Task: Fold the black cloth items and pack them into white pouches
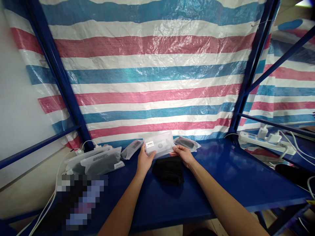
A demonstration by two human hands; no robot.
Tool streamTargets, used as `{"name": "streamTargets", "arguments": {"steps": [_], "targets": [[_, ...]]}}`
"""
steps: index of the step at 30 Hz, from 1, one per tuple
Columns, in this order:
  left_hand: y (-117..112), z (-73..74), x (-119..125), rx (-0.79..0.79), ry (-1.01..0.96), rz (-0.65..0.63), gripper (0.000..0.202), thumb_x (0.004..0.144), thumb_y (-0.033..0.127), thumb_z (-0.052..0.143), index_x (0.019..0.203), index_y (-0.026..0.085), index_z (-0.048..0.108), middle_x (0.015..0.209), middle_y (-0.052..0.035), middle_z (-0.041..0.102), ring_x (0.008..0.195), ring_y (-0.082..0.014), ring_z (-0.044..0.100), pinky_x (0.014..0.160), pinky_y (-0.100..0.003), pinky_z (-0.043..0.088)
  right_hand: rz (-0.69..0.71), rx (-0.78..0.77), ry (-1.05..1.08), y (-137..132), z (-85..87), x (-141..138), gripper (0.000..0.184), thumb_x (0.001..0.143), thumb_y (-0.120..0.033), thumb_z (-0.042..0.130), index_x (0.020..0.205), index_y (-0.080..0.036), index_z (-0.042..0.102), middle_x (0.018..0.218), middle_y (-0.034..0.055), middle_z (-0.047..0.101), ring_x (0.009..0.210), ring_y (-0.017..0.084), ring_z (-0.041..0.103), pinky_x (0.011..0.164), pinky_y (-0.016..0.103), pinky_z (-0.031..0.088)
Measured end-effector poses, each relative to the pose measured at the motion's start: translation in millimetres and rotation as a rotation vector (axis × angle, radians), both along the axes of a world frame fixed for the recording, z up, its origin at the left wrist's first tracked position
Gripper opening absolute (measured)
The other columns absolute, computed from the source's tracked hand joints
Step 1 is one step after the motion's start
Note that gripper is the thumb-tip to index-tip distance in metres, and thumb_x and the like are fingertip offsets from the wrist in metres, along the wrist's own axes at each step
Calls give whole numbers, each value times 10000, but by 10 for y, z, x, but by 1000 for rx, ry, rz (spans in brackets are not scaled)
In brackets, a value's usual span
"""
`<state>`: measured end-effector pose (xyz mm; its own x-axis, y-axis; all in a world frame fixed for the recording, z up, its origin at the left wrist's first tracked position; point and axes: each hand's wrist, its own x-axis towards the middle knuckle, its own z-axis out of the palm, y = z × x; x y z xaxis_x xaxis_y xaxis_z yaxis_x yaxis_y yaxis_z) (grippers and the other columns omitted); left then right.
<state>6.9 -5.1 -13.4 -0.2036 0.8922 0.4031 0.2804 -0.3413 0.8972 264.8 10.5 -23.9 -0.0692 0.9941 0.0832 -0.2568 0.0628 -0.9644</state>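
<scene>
A frosted translucent plastic bag [161,146] with a barcode label at its left side is held up over the blue table [211,183]. My left hand [145,159] grips its left edge, thumb in front. On the lower right edge, my right hand [183,153] pinches the bag between thumb and fingers. A faint round mark shows through the plastic; I cannot make out what is inside. Just below the bag, a folded black cloth item [168,171] lies on the table, touched by neither hand's fingertips as far as I see.
Bagged dark items stand at the left [103,161], with another bag [132,149] behind my left hand and one [188,143] behind my right. A power strip [267,141] with chargers and cables is at the right. Blue frame posts and a striped sheet [157,75] bound the back.
</scene>
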Motion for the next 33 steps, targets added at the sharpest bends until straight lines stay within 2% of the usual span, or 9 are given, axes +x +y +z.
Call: {"name": "streamTargets", "arguments": {"steps": [4, 6, 8, 11, 14, 19, 23, 27, 33], "targets": [[-150, 100, 47, 289, 386, 247, 954, 888, 247, 804, 1725, 187, 349, 1834, -193, 205, 1712, -409, 179, 1387, -603, 190, -28, -2, -105, 67, -59, 27, 416, 699, -609, 929, 807, -268, 717, 792, 57, 813, 729, 283, 775, 752, 448, 645], [-204, 155, 52, 360, 473, 293, 912, 934, 259, 754, 1740, 190, 332, 1852, -176, 154, 1725, -416, 97, 1386, -643, 117, -36, 6, -169, 93, -82, 23, 390, 714, -589, 907, 787, -262, 708, 753, 39, 794, 645, 238, 728, 653, 386, 602], [-210, 177, 43, 374, 502, 218, 778, 962, 259, 717, 1691, 213, 453, 1817, -152, 295, 1722, -397, 139, 1389, -629, 125, -31, 32, -234, 103, -93, 3, 382, 728, -594, 882, 767, -260, 700, 708, 23, 770, 594, 208, 684, 594, 343, 552], [-145, 118, 26, 295, 557, -147, 475, 960, 192, 657, 1416, 283, 753, 1596, -101, 630, 1613, -345, 433, 1371, -542, 276, -12, 105, -336, 97, -83, -30, 379, 754, -617, 845, 791, -257, 730, 689, 12, 746, 585, 200, 655, 579, 329, 528], [-75, 6, 23, 164, 600, -342, 373, 948, 162, 620, 1212, 286, 853, 1442, -103, 742, 1433, -344, 623, 1301, -530, 394, -63, 203, -440, 90, -38, -19, 387, 803, -598, 809, 973, -251, 801, 749, 26, 744, 684, 241, 680, 668, 374, 571], [-75, -30, -4, 45, 697, -176, 283, 1035, 350, 607, 1063, 251, 870, 1191, -147, 796, 1193, -350, 710, 1116, -461, 513, -281, 403, -633, 109, 63, 125, 289, 901, -411, 746, 1117, -231, 815, 1064, 119, 760, 1078, 337, 675, 1071, 493, 518], [-142, 65, -31, -90, 910, -22, 293, 1040, 412, 623, 1098, 217, 834, 1198, -159, 742, 1158, -362, 704, 990, -428, 543, -581, 588, -1029, 95, 107, 276, 254, 1009, -305, 605, 1129, -220, 812, 1164, 167, 754, 1223, 385, 601, 1131, 545, 451], [-169, 90, -37, -158, 1007, 94, 275, 1039, 361, 607, 1103, 180, 804, 1175, -176, 721, 1095, -358, 720, 986, -462, 553, -803, 485, -1246, 66, 67, 401, 338, 982, -309, 686, 1298, -226, 770, 1428, 197, 667, 1424, 453, 457, 1188, 642, 335], [-16, -63, -61, 82, 929, -335, 600, 1006, 62, 418, 1543, 237, 619, 1651, -83, 574, 1510, -203, 548, 1270, -360, 440, -683, 232, -1454, 68, 1, 507, 569, 960, -272, 723, 1522, -315, 643, 1622, 138, 567, 1532, 427, 389, 1197, 600, 337]]}}
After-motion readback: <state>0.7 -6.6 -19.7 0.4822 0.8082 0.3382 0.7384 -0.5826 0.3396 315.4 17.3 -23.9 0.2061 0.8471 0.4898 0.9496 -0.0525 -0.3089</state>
